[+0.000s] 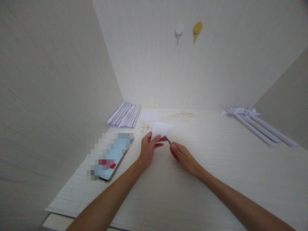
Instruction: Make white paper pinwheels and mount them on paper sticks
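Pinching paper [160, 128], left hand [148, 148] partly hidden

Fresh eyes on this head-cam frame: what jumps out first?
Probably the white paper near mid-frame, held in the left hand, with a slim dark tool in the right hand pointing toward its lower edge. Next, the largely pixelated phone on the left side of the table, then the yellow hook high on the pale back wall.
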A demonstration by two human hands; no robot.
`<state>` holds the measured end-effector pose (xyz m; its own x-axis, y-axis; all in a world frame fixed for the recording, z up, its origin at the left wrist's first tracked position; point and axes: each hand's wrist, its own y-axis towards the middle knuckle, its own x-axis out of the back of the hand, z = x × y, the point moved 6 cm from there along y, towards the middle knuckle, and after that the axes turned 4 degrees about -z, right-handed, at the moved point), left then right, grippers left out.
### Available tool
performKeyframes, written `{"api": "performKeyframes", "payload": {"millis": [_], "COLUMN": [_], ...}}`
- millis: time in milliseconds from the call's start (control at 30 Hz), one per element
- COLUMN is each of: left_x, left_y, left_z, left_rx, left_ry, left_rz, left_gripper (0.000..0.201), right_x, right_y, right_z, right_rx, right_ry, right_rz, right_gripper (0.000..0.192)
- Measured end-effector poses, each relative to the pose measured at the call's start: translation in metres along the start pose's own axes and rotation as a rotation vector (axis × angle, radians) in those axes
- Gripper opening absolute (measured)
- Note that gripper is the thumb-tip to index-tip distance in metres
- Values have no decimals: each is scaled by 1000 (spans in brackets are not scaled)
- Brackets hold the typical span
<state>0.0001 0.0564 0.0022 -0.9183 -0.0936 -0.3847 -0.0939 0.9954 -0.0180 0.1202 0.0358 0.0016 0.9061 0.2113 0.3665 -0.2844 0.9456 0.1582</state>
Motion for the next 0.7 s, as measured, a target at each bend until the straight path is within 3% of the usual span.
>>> {"api": "performKeyframes", "payload": {"millis": [700], "left_x": [-1], "left_y": [-1], "left_z": [0], "left_rx": [-2], "left_ry": [8], "left_rz": [-4], "left_gripper": [21], "right_x": [0], "right_y": [-1], "right_z": [4], "right_rx": [-1], "right_ry": [-35], "right_rz": [-20], "right_gripper": [40]}}
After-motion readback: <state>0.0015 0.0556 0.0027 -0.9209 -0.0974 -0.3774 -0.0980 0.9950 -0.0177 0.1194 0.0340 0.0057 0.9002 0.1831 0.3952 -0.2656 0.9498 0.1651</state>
